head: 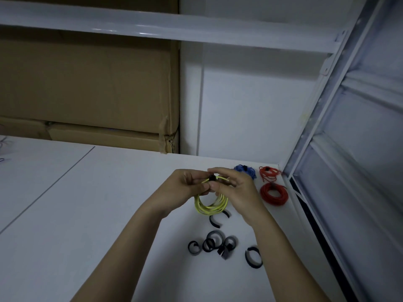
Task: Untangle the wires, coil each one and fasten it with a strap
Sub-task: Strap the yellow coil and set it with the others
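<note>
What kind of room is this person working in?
Probably a storeroom or workshop corner: a white work table set under a white metal shelf rack, with taped cardboard boxes stacked behind it, and bundled coils of wire, like the red coil, lined up at the table's edge.

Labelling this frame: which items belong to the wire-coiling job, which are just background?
Job: yellow coil held by left hand and right hand; black strap; spare straps; blue coil; red coils.
Background: cardboard boxes; shelf frame.
</note>
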Tool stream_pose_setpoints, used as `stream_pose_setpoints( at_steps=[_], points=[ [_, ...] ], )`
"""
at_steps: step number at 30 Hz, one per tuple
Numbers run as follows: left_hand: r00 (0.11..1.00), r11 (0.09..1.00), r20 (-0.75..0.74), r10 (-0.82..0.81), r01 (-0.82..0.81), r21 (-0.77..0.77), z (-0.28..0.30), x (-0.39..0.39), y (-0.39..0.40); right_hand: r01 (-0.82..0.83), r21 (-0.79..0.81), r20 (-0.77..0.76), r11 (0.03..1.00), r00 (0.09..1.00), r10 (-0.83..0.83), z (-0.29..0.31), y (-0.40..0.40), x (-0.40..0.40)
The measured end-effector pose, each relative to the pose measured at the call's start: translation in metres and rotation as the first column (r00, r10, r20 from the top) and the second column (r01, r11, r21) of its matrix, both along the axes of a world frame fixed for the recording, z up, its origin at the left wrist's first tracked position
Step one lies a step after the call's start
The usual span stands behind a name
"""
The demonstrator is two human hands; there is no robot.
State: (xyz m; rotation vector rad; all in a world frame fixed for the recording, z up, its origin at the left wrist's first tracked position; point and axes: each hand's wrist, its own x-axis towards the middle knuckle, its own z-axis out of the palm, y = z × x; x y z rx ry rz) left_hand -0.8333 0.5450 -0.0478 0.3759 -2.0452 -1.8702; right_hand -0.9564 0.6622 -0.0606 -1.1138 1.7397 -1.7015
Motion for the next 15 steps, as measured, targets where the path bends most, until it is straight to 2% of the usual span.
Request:
stream_pose_setpoints(
  at_steps=[3, 7, 12, 15],
  points=[
    [0.998, 0.999, 0.053, 0.043, -0.044, 0.005, -0.006, -0.004, -0.003, 0.045, -0.053, 0.018, 0.998, 0.999, -0.044, -0.005, 0.000, 0.006],
    [0.992, 0.996, 0.104, 0.070, -0.064, -0.068, -0.018, -0.004, -0.001, 0.078, -0.054, 0.183, 0.995, 0.981, -0.067, -0.012, 0.002, 0.009],
    [0.983, 0.940, 0.035, 0.181, -0.162, -0.302, -0.027, -0.001, 0.015, 0.120, -0.057, 0.254, 0.991, 0.962, -0.101, -0.021, 0.004, 0.014],
    [0.978, 0.844, -0.037, 0.203, -0.194, -0.500, -0.031, 0.003, 0.023, 0.160, -0.069, 0.277, 0.985, 0.951, -0.135, -0.027, 0.008, 0.017]
  ],
)
